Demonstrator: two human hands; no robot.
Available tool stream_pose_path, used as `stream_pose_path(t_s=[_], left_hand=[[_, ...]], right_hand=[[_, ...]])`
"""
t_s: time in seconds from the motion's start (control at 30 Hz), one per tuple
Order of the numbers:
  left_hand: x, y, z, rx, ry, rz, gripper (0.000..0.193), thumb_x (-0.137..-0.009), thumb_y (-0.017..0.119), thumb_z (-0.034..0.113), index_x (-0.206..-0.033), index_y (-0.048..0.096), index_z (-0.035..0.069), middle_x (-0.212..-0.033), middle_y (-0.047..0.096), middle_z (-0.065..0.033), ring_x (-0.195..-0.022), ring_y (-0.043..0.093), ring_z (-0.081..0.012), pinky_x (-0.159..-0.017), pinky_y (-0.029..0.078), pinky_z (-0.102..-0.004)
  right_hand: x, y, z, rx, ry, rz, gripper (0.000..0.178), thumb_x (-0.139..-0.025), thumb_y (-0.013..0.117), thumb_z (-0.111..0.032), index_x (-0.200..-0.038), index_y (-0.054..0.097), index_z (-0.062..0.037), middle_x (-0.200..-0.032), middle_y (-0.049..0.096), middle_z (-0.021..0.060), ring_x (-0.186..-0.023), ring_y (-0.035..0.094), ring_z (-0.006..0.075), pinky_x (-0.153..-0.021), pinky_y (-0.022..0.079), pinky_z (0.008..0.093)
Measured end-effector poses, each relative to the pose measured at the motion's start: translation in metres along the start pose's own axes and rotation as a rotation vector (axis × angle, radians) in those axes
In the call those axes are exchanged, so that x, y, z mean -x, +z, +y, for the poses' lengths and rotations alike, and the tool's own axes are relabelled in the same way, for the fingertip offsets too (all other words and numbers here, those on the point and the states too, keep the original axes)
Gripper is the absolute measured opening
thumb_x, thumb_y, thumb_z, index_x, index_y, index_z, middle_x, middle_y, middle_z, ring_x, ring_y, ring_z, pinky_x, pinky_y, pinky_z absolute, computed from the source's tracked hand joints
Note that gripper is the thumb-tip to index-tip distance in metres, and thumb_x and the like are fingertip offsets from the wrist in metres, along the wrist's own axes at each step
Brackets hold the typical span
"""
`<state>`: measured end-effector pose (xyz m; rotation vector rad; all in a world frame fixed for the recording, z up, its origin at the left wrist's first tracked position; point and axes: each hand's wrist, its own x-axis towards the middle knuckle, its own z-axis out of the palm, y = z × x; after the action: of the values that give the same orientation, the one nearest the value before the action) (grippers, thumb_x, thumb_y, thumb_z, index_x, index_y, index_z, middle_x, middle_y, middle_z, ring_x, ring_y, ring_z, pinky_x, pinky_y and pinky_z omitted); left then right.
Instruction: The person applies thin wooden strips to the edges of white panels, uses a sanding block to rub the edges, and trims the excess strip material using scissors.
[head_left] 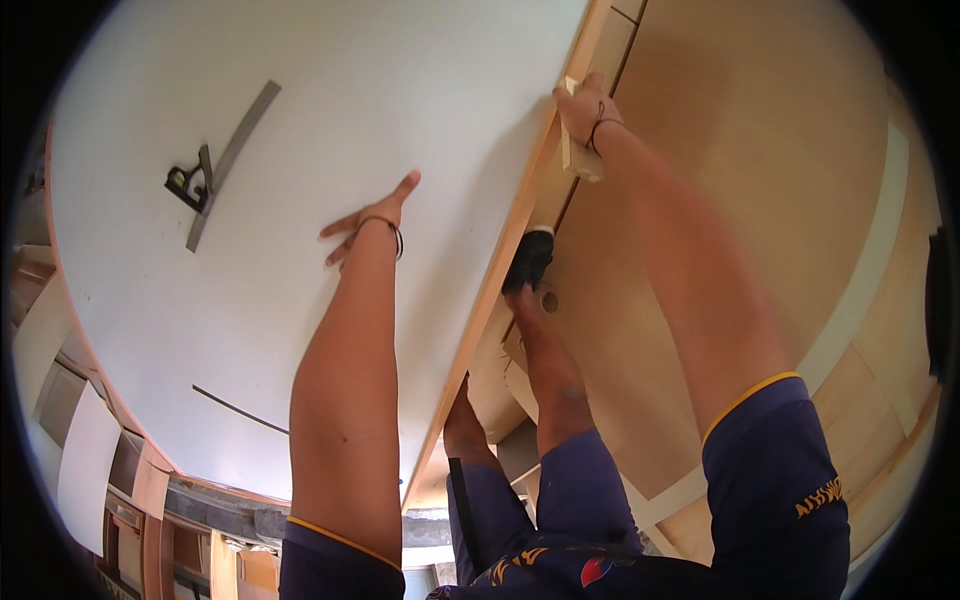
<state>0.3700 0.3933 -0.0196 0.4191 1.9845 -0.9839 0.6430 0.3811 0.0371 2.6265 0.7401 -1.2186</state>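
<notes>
A large white panel (440, 130) with a bare wood edge fills the left and middle of the view. My left hand (375, 222) is over its face, thumb and fingers spread, holding nothing; whether the palm presses on the surface is hard to tell. At the panel's long right edge, my right hand (588, 108) is closed around a pale wooden block (581, 162), which lies along that edge. Left of my left hand, a combination square (232, 150) with a dark head and a long steel blade rests on the panel.
A thin dark slot or strip (240, 408) marks the panel's near part. To the right stands a broad tan wooden sheet (760, 130) with a round hole (548, 301). My shoe (530, 258) is beside the panel's edge. Wooden boards and cabinet parts (88, 460) crowd the lower left.
</notes>
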Motion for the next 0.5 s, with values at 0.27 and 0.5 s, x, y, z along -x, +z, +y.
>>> stream_pose_path(t_s=[0.27, 0.5], left_hand=[[0.007, 0.004, -0.008, 0.157, -0.003, 0.17, 0.163, -0.029, 0.069, 0.082, -0.136, -0.019, -0.005, -0.141, -0.011, -0.0364, -0.134, -0.006, -0.0476, -0.105, 0.007, -0.0595], [0.011, -0.001, -0.004, 0.157, -0.053, 0.125, 0.165, -0.029, 0.069, 0.082, -0.135, -0.024, -0.003, -0.141, -0.012, -0.0353, -0.135, -0.007, -0.0446, -0.107, 0.008, -0.0564]], right_hand=[[-0.058, -0.049, -0.02, -0.007, -0.062, 0.009, 0.067, -0.084, 0.044, -0.035, -0.131, 0.016, 0.0036, -0.112, 0.054, 0.0312, -0.107, 0.054, 0.0398, -0.093, 0.041, 0.0424], [-0.096, -0.097, -0.033, 0.051, -0.079, -0.022, 0.066, -0.084, 0.044, -0.035, -0.13, 0.016, 0.0036, -0.112, 0.053, 0.0313, -0.106, 0.054, 0.0404, -0.092, 0.041, 0.0435]])
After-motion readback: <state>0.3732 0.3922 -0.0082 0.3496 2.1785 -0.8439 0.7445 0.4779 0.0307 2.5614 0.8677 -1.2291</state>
